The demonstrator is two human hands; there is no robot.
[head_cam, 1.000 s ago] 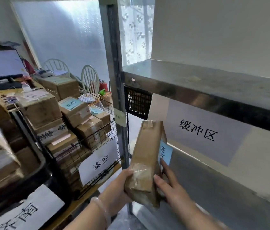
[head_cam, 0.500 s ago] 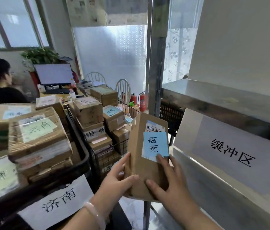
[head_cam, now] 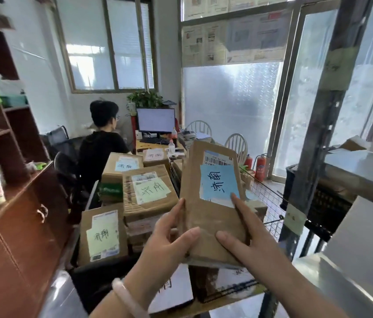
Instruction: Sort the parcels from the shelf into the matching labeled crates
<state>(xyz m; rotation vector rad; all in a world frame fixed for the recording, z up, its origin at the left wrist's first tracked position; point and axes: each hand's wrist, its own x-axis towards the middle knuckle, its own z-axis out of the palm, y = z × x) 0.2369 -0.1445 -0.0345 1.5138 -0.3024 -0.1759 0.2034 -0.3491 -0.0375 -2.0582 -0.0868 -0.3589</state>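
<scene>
A flat brown cardboard parcel (head_cam: 208,216) with a blue handwritten label and a barcode sticker is held upright in front of me. My left hand (head_cam: 167,244) grips its lower left edge, thumb on the front. My right hand (head_cam: 247,239) holds its lower right side, fingers spread up the face toward the label. Below and left, a black crate (head_cam: 93,281) is piled with several parcels (head_cam: 148,191) carrying green or blue handwritten labels; a white sign on its front is mostly hidden by my hands. A wire crate (head_cam: 270,198) stands just right of it.
A metal shelf unit with its upright post (head_cam: 313,143) and steel shelf (head_cam: 359,175) stands at the right. A brown wooden shelf (head_cam: 15,203) runs along the left. A person sits at a desk with a monitor (head_cam: 155,120) behind the crates. Chairs and fire extinguishers stand by the window.
My view has swung left from the shelf to the crates. The parcel has come away from the shelf and turned so its blue label faces me, both hands still on it.
</scene>
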